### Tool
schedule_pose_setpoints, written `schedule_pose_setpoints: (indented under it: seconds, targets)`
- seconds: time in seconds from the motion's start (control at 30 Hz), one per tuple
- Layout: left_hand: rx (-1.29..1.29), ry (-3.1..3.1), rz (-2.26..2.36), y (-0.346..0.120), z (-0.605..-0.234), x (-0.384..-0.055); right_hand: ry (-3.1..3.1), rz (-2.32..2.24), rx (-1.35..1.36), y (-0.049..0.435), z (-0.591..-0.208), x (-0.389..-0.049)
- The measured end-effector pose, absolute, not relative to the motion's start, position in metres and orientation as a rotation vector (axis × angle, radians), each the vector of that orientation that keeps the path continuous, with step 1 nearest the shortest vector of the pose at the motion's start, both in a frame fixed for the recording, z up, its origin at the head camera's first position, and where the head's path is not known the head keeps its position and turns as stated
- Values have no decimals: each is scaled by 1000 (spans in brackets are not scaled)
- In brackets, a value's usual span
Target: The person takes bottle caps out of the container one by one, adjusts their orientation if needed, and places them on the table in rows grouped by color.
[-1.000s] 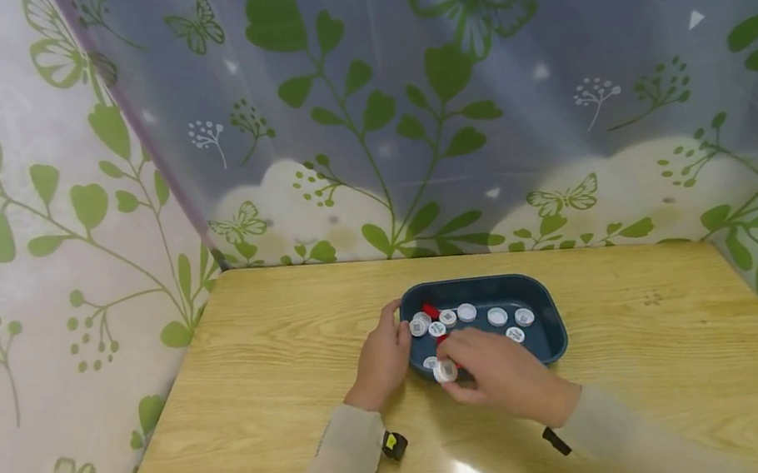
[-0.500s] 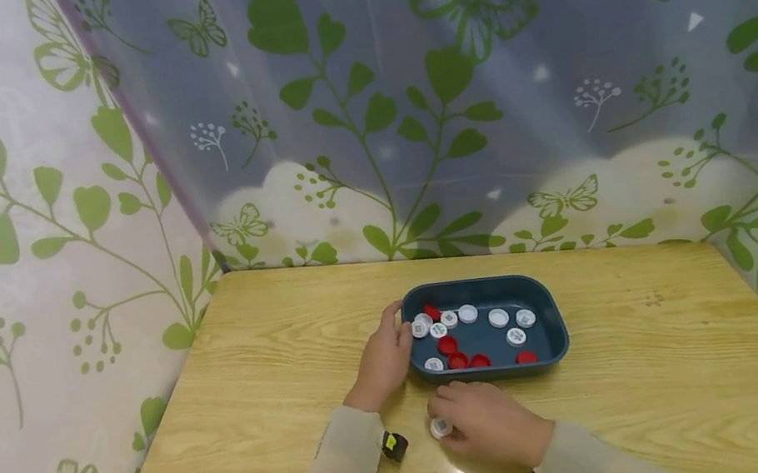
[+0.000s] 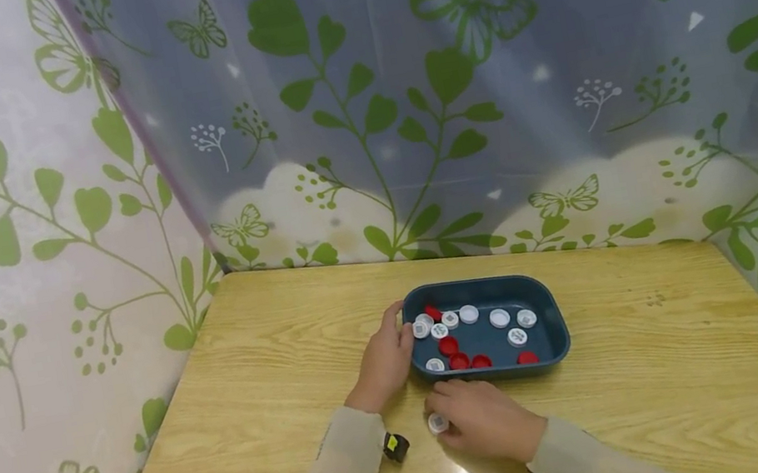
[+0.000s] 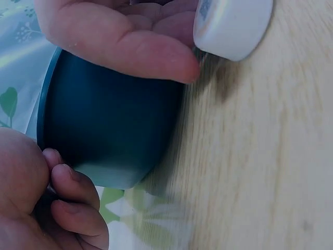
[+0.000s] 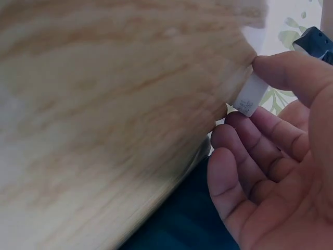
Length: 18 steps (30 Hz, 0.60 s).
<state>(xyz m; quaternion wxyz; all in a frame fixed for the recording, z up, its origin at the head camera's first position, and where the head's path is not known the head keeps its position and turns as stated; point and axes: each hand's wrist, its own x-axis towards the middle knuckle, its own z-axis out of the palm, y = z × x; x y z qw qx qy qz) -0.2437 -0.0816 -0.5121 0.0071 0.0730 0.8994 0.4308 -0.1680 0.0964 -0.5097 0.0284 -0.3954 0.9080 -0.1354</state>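
My right hand pinches a white bottle cap between thumb and fingers, low over the wooden table in front of a dark blue tray. A printed square mark shows on the cap's flat face. In the right wrist view the cap is on edge against or very near the wood; I cannot tell whether it touches. My left hand grips the tray's left end, thumb by the rim and fingers curled at its side. Inside the tray lie several white caps and several red caps.
The wooden table extends to both sides of the tray and in front of it. A patterned curtain with leaves and butterflies hangs behind its far edge. Black straps sit at the wrists.
My right hand has come out of the tray toward the front with the white bottle cap and is now almost still over the table. My left hand has stayed at the tray.
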Motion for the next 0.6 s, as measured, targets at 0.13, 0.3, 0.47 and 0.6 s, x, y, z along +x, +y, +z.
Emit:
schedule_pose_setpoints:
  seconds: [0.13, 0.3, 0.47, 0.6]
  targets:
    - [229, 2817, 1348, -80, -512, -244, 2799, -418, -1193, 96, -508, -168]
    - [223, 2801, 1351, -80, -512, -243, 2770, -405, -1161, 96, -507, -168]
    - [221, 2802, 1346, -81, -513, -243, 2757, -413, -1177, 97, -504, -169]
    - [224, 2798, 1360, -81, -512, -243, 2752, -457, -1245, 103, -497, -172]
